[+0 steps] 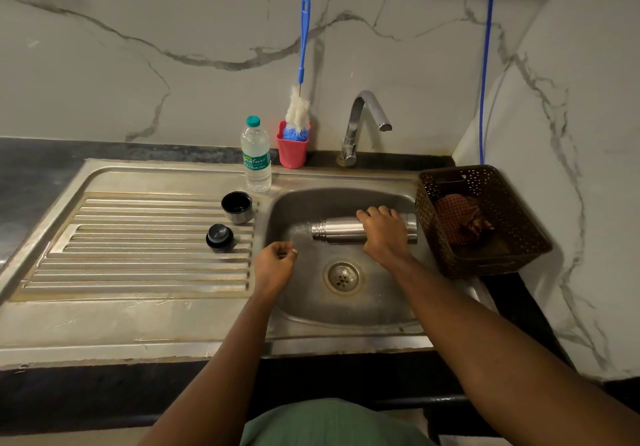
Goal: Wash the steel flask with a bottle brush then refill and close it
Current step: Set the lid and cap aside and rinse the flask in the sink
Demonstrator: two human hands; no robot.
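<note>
**A:** Whereabouts of the steel flask (337,230)?

**B:** Down in the sink (381,310) basin, lying on its side. Long axis running left to right: open threaded mouth pointing left, base pointing right toward a brown perforated basket (450,174) on the bench.

**A:** And the hands?

**B:** Right hand (384,232) clamped over the flask's middle from above, fingers curled round the far side. Left hand (275,262) loosely curled, holding nothing, hovering above the basin's left edge, just in front and left of the flask's mouth. A pale blur at that mouth, possibly water running out; hard to tell.

**A:** Bottle brush (303,47)?

**B:** Untouched, standing bristles-down in a red cup (291,155) against the wall, behind and left of the flask, blue handle pointing upward. Nearer the free left hand than the busy right. Probably a forward reach for it, then bristles in from the left along the flask's axis.

**A:** Any readable writing?

**B:** Only on a plastic water bottle (256,160) beside the cup: green label, "nature" in white script, first letters unclear, small print too tiny. Nothing legible on the flask, the cap (237,207) or the stopper (220,237) on the drainboard.
</note>
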